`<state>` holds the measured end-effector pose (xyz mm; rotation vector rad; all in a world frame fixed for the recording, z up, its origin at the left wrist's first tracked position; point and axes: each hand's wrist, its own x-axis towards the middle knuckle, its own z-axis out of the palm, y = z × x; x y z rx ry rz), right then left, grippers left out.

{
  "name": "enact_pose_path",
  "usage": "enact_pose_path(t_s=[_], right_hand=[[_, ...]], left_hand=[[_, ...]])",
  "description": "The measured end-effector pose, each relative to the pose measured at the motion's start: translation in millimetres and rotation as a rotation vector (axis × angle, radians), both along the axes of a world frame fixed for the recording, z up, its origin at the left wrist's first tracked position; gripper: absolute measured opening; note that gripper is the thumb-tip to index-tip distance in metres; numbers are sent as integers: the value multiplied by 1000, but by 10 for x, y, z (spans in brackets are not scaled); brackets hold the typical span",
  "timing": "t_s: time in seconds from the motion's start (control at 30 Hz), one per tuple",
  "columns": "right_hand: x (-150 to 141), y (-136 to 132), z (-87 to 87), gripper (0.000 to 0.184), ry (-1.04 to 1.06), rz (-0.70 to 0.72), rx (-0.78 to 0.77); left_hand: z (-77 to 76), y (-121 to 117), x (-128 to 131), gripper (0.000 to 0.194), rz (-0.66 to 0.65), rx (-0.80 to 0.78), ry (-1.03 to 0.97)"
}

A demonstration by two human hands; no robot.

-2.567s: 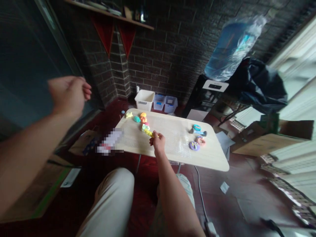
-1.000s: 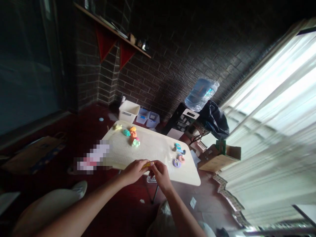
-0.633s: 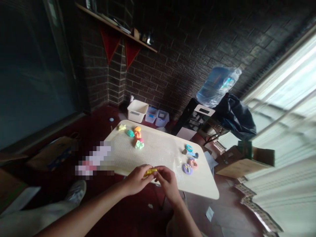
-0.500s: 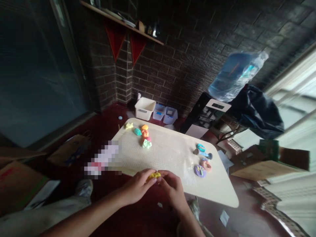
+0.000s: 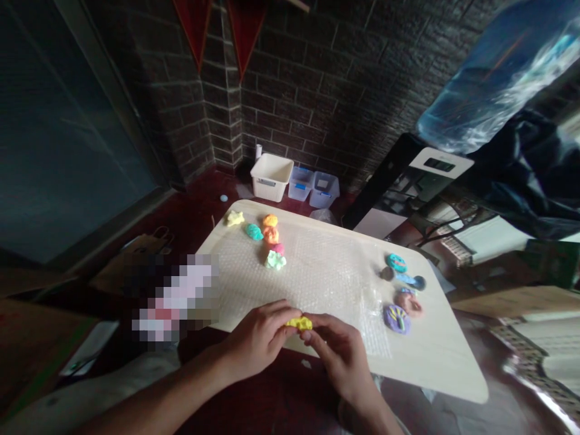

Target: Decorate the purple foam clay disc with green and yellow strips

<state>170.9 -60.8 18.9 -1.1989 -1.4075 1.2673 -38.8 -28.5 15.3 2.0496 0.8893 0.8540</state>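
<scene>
Pinched between both my hands, just over the near edge of the table, is a small yellow lump of modelling clay with an uneven surface. My left hand grips its left end with thumb and fingers. On the other end are the fingertips of my right hand. Beyond my hands, bubble wrap covers much of the tabletop. Clay-like pieces lie at the far left: a pale yellow one, a teal one, an orange one and a light green one.
On the table's right are a purple disc, a pinkish piece, a blue dumbbell-shaped piece and a teal disc. Behind stand a white bin, clear boxes and a water dispenser. A cardboard box sits right.
The view has shifted closer to the table, so the objects on it look larger. Both my hands, still on the yellow clay, appear slightly further right in the picture.
</scene>
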Motion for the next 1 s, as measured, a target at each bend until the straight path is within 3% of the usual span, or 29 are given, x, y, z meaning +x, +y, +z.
enact_pose_path(t_s=[0.17, 0.3, 0.53, 0.8, 1.0], right_hand=[[16, -23, -109, 19, -14, 9, -19], [22, -45, -153, 18, -19, -16, -12], [13, -24, -112, 19, 6, -48, 7], [-65, -4, -171, 25, 29, -3, -132], [-60, 5, -152, 22, 56, 46, -79]], left_hand=[[15, -36, -59, 20, -6, -73, 32], [-2, -41, -64, 24, -17, -147, -66], [-30, -5, -7, 21, 97, -162, -203], [-159, -32, -49, 25, 72, 63, -52], [-154, -55, -87, 31, 62, -73, 38]])
